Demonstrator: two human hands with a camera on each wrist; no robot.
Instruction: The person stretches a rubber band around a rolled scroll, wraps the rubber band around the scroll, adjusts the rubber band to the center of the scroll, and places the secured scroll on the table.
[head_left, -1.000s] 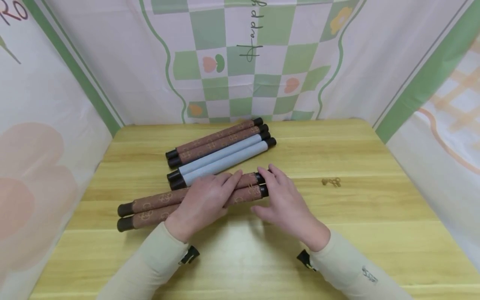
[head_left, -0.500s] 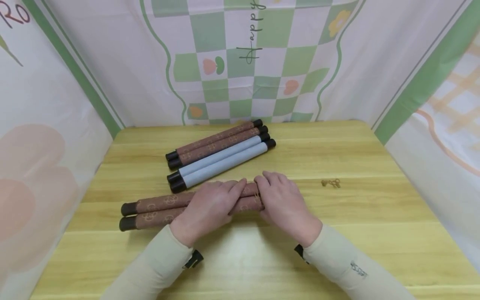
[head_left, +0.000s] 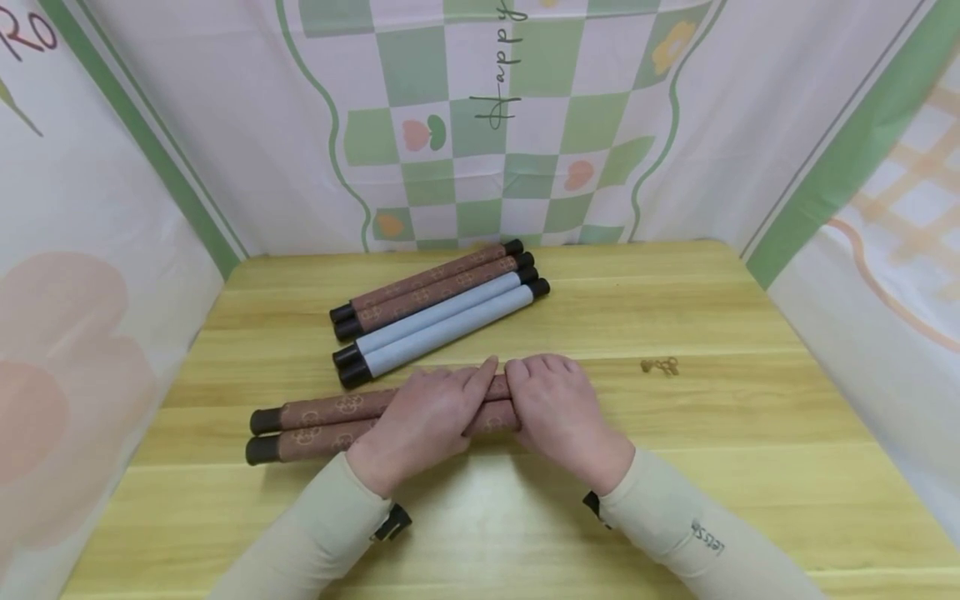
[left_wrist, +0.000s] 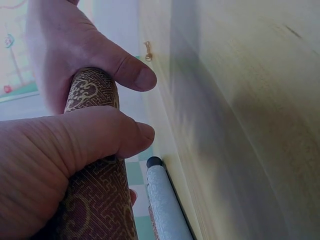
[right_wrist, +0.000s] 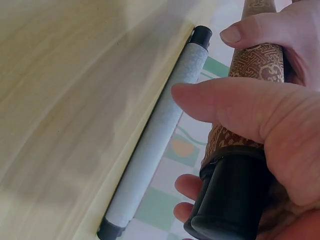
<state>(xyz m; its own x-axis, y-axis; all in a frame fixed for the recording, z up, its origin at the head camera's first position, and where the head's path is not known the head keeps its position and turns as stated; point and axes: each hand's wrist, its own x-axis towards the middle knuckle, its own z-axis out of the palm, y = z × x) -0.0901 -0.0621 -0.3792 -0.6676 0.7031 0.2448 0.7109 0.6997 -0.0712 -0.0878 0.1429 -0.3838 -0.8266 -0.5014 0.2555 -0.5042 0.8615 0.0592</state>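
Two brown scroll rolls [head_left: 348,406] lie side by side, gold-patterned, with black end caps. My left hand [head_left: 423,425] grips them around the middle. Near their right end my right hand [head_left: 562,412] wraps around them, covering that end in the head view. In the right wrist view the right thumb lies across the patterned brown roll [right_wrist: 260,62], and black end caps [right_wrist: 230,195] protrude below it. The left wrist view has both thumbs over the brown roll [left_wrist: 97,195], a short stretch apart.
Behind the hands, two pale blue scroll rolls [head_left: 450,329] and two more brown rolls [head_left: 435,283] lie slanted on the wooden table [head_left: 712,500]. Several small tan bands [head_left: 660,366] lie at right. A checkered cloth [head_left: 480,167] hangs behind the table.
The right hand has slid left along the brown rolls and closed around their right end, covering the black caps and a thin band seen there earlier. The held rolls shifted slightly right and nearer.
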